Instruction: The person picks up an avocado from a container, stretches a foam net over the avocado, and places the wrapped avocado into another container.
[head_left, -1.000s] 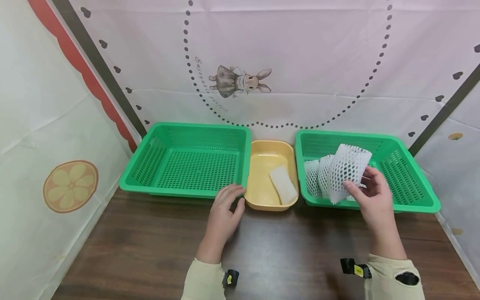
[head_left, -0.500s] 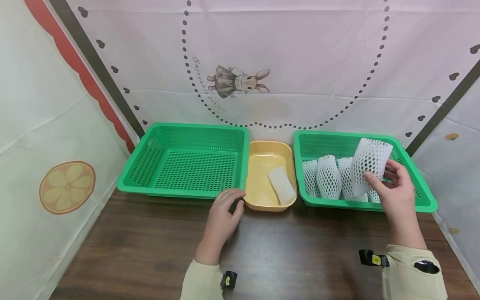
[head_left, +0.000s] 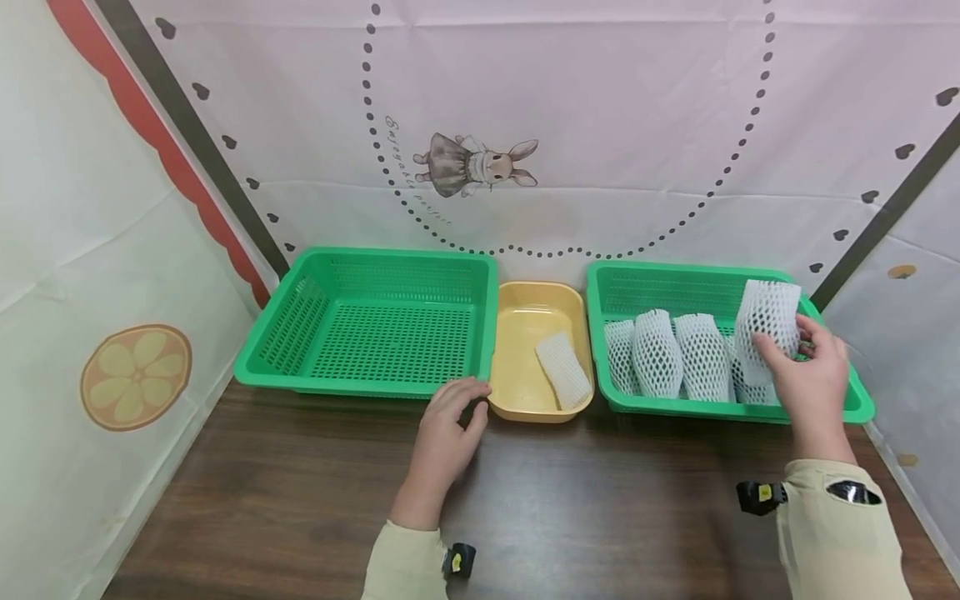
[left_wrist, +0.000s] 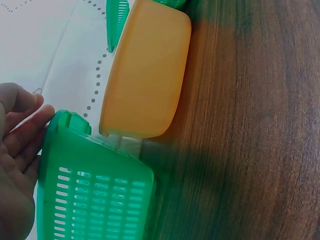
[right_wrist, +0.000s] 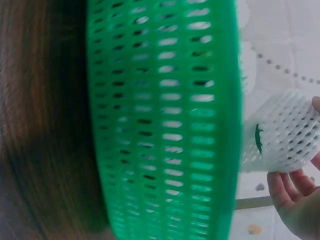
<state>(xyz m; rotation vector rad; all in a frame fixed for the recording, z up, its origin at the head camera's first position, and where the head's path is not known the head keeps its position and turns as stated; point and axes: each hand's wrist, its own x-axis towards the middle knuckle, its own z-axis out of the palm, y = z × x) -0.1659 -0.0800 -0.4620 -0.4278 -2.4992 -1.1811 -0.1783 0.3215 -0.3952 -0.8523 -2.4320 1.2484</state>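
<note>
My right hand (head_left: 813, 379) holds a white foam net sleeve (head_left: 767, 321) between thumb and fingers, over the right part of the right green basket (head_left: 675, 406). Several more foam net sleeves (head_left: 658, 354) lie side by side in that basket. In the right wrist view the held sleeve (right_wrist: 290, 132) shows past the basket wall (right_wrist: 165, 120); whether anything is inside it I cannot tell. My left hand (head_left: 448, 425) rests with loose fingers at the front right corner of the left green basket (head_left: 367, 387). Its fingertips touch the rim in the left wrist view.
Between the baskets stands a yellow tray (head_left: 517, 400) with a flat white foam sleeve (head_left: 564, 371) lying in it. All stand on a dark wooden table (head_left: 570, 500). A white printed cloth (head_left: 637, 125) hangs behind, and similar sheets close the sides.
My right hand has moved to the right with the foam net sleeve, uncovering more sleeves in the basket. My left hand has stayed at the left basket's corner.
</note>
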